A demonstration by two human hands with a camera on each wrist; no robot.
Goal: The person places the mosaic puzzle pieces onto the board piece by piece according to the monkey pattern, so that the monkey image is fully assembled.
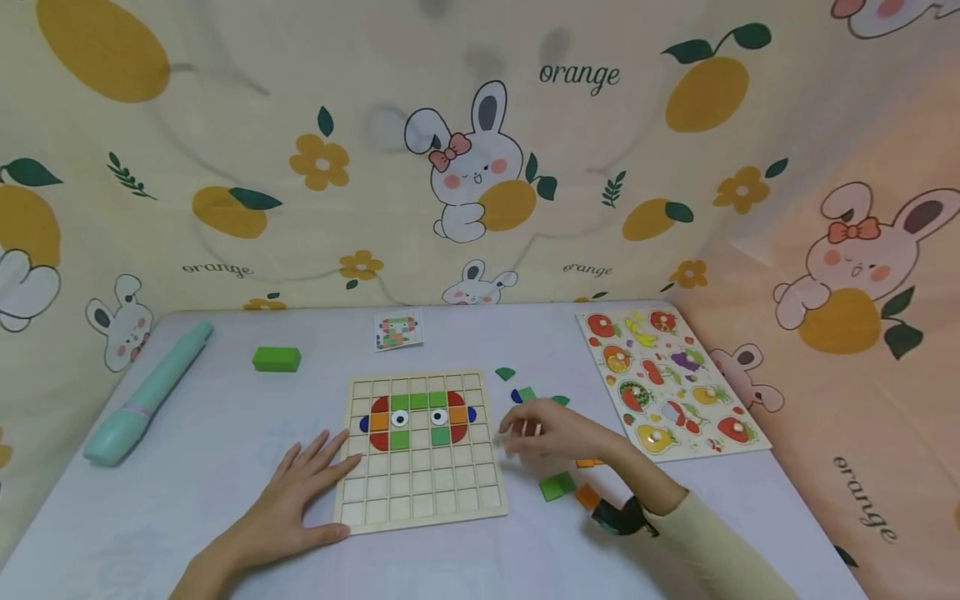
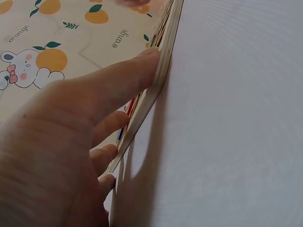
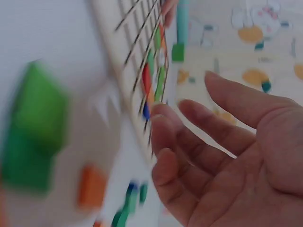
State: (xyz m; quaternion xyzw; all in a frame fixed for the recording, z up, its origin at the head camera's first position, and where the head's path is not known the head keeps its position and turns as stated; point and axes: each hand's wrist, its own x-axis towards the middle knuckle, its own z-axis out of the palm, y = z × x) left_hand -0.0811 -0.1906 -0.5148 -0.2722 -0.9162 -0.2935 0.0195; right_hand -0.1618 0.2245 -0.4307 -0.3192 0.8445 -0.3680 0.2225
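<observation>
A wooden grid board lies on the table with red, green, orange and blue pieces and two eye pieces set in its upper cells. My left hand rests at the board's left edge, fingers spread and thumb near the lower corner; the left wrist view shows the thumb touching the edge. My right hand hovers just off the right edge, its fingers loosely bent and holding nothing, as the right wrist view confirms. Around it lie green blocks, an orange block and a green quarter-round.
Behind the board lies a small pattern card. A fruit picture puzzle board occupies the right side. To the left are a green block and a long teal object. A printed cloth hangs behind the table.
</observation>
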